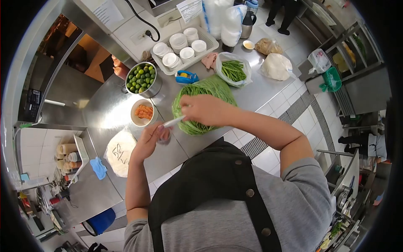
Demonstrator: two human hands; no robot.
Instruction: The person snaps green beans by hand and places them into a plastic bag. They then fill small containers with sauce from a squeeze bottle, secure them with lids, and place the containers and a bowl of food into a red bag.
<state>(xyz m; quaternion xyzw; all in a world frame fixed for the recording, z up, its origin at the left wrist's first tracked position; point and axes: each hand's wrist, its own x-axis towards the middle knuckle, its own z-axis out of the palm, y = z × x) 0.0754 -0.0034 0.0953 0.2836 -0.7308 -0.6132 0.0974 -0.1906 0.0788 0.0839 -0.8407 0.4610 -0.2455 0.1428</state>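
Both of my hands grip a small clear plastic bag (166, 137) above the steel table's front side. My left hand (145, 141) is closed at the bag's left, where reddish contents show through, too blurred to name. My right hand (205, 110) pinches the whitish stretched end of the bag, fingers closed and partly smeared by motion. Under and behind my right hand lies a large clear bag of green long beans (210, 86), or similar thin green strips. A white bowl of chopped orange food (144, 111) stands just beyond my left hand.
A pot of green limes (141, 78) and a basket (161, 67) of stacked white cups stand behind. Green beans (233, 70) in a plastic bag lie at the back right, near a white bag (276, 66). A marked white bag (120, 153) and blue cloth (98, 168) lie left.
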